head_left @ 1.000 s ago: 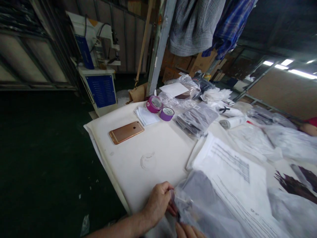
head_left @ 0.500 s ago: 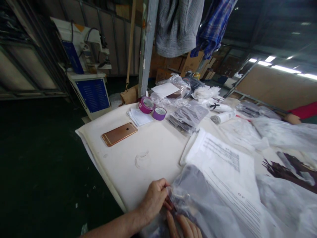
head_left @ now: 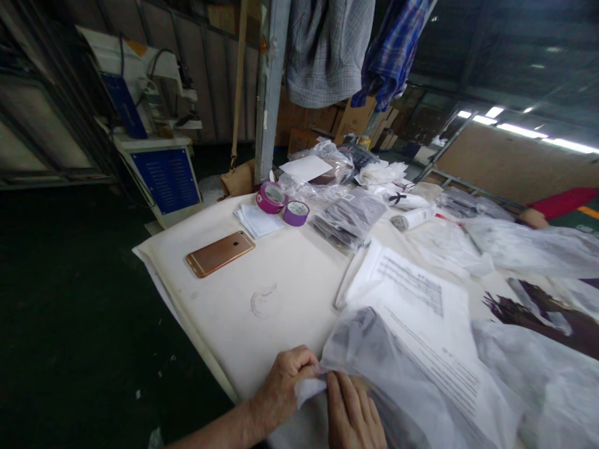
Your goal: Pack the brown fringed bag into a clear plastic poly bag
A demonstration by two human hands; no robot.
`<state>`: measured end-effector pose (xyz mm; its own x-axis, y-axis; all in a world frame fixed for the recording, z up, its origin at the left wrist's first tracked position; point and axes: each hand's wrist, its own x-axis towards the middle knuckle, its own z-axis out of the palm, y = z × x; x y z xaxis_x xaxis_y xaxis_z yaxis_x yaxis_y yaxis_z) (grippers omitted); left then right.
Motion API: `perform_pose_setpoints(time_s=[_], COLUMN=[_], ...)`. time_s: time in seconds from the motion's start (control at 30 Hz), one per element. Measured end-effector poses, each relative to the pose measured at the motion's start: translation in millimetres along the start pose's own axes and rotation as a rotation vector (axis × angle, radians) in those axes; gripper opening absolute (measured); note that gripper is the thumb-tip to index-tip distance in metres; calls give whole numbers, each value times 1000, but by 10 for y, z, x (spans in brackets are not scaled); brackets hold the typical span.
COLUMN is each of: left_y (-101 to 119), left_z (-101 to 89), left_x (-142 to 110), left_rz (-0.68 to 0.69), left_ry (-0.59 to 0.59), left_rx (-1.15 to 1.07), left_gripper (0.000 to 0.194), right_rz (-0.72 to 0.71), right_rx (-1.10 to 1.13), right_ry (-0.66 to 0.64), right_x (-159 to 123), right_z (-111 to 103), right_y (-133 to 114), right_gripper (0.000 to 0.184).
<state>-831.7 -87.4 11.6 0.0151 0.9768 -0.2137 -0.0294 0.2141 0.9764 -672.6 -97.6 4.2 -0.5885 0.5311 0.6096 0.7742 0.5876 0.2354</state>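
At the near edge of the white padded table [head_left: 243, 293], my left hand [head_left: 281, 390] is closed, pinching the corner of a clear plastic bag [head_left: 374, 349] with dark cloth inside. My right hand [head_left: 350, 415] lies on the same bag just right of it, fingers stretched out flat and pressing down on the bag's edge. The bag lies partly over a white printed bag [head_left: 416, 299].
A rose-gold phone [head_left: 219, 252] lies on the table's left part. Two purple tape rolls [head_left: 283, 206], a folded white cloth [head_left: 258, 219] and bagged dark garments [head_left: 349, 218] sit further back. More plastic bags [head_left: 528, 249] cover the right side. Another person's red sleeve [head_left: 559, 202] shows far right. Shirts [head_left: 327, 50] hang above.
My right hand has come up from below the frame onto the bag, fingers flat. My left hand keeps pinching the bag's corner. The view has shifted slightly right.
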Motion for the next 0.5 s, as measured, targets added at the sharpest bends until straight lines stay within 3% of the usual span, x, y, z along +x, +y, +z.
perform_pose_setpoints(time_s=[0.2, 0.4, 0.5], left_y=[-38, 9, -8], left_z=[-12, -14, -24], left_x=[-29, -104, -105], left_rz=[-39, 102, 68], left_ry=[-19, 69, 63], left_rx=[34, 156, 188], left_gripper=[23, 25, 22], right_rz=[-2, 32, 76], right_rx=[60, 0, 100], right_ry=[19, -15, 37], right_x=[-52, -47, -117], right_z=[24, 83, 90], right_y=[-41, -95, -81], right_gripper=[28, 33, 34])
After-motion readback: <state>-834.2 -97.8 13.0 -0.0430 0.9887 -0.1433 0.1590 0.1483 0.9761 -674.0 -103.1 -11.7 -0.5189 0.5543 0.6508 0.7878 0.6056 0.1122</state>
